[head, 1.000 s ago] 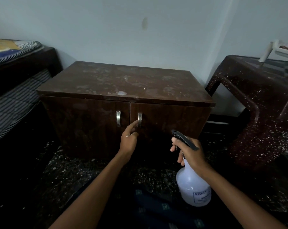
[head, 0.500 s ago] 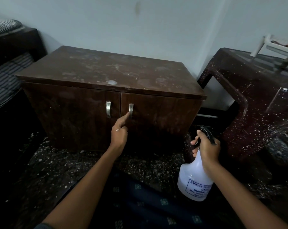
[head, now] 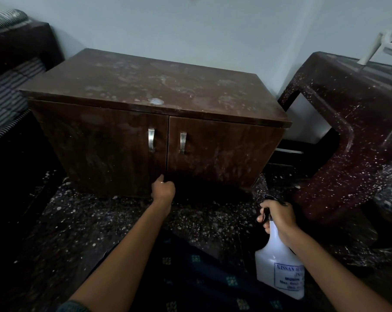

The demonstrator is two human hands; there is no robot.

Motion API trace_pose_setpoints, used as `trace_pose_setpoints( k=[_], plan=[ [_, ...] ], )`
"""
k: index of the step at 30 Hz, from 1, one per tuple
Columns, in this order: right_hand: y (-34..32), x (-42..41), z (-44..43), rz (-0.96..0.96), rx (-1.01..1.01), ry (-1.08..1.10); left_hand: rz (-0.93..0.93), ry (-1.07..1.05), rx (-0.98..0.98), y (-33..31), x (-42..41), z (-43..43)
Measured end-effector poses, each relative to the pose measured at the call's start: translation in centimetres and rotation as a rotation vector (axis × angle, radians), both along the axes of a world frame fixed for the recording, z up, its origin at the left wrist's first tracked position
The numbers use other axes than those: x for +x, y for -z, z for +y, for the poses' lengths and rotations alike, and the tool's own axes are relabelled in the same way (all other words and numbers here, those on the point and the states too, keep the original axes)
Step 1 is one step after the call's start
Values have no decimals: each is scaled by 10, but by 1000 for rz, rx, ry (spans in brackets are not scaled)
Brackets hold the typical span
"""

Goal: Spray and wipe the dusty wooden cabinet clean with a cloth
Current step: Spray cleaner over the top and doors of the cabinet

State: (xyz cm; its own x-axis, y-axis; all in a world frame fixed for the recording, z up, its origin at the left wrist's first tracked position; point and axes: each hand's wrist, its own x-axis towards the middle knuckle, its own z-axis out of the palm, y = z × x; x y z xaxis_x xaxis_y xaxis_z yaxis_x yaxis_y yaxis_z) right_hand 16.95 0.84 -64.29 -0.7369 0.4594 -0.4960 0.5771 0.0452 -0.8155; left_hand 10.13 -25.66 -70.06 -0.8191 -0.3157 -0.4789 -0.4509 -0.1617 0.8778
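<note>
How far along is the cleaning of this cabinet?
Barely begun. Nothing looks wiped: the cabinet top is blotchy with dust and the doors are streaked. In hand: the right hand grips the spray bottle, while the left hand is at the doors' bottom edge. Left: spraying, then wiping; no cloth is in view.

Dusty cabinet (head: 154,91), left hand (head: 163,190) at its doors' lower edge — right hand (head: 279,216) gripping spray bottle (head: 278,266)
</note>
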Motion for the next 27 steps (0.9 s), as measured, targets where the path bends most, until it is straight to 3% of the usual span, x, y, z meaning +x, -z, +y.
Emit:
trace_pose_setpoints(
  k=[20, 24, 27],
  plan=[
    [-17, -12, -66, 60, 164, -526, -61, -6, 33, -1, -3, -23],
    [-21, -15, -74, 167, 180, -647, -51, -11, 16, -7, -2, -26],
    [-25, -17, -79, 285, 174, -569, -39, -11, 22, -12, 1, -25]
  ],
)
